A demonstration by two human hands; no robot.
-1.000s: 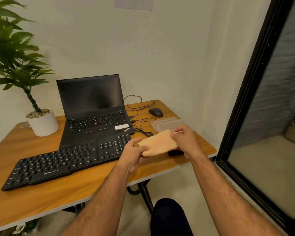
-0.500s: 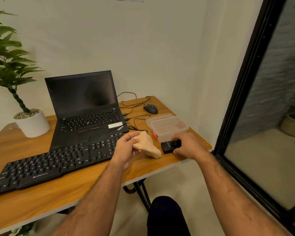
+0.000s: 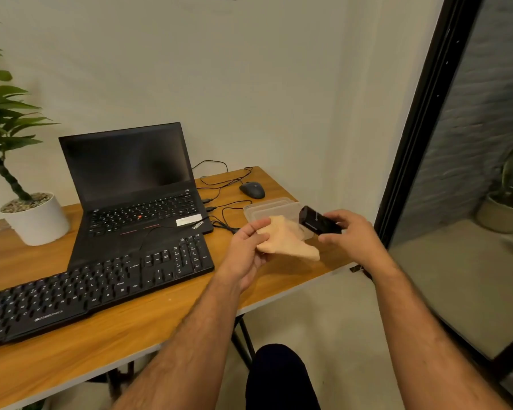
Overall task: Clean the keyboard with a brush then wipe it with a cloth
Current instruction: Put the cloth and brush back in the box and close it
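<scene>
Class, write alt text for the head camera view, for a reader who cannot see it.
A person's left hand holds a peach cloth while the right hand holds a small black object above a wooden desk. A black keyboard lies in front of an open laptop.

Both forearms reached fwd, bare. Left hand (image 3: 249,250) was raised, palm turned inward, thumb & fingers (image 3: 259,224) pinching a cloth (image 3: 285,241). Right hand (image 3: 350,235) was lifted beside it, fingers curled round a small black object (image 3: 319,224), tilted.
</scene>
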